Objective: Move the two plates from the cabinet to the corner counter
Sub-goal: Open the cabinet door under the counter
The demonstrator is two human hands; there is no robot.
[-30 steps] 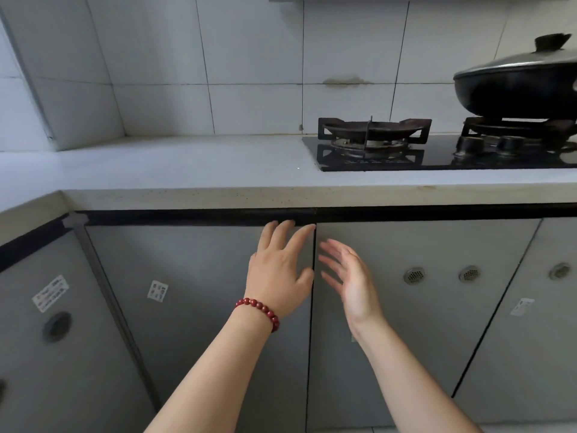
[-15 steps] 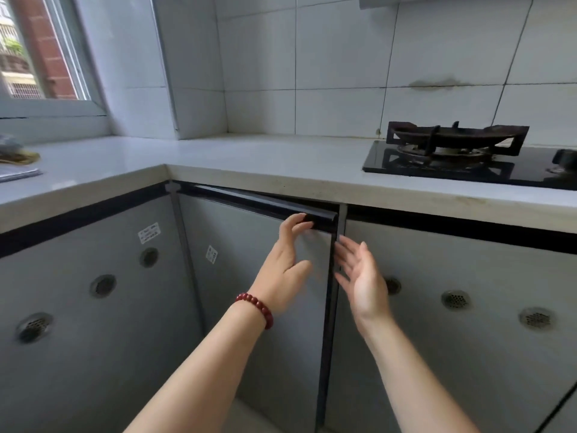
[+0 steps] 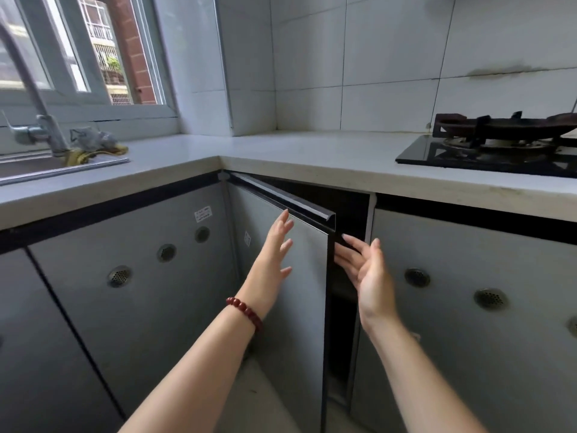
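Two plates are hidden; presumably they lie inside the dark cabinet interior (image 3: 349,214). The pale, smooth stone corner counter (image 3: 265,148) is bare for them. The grey, matte, flat cabinet door (image 3: 293,301) is swung partly open. The left hand (image 3: 274,260) and right hand (image 3: 368,273) are spread wide, nothing held.
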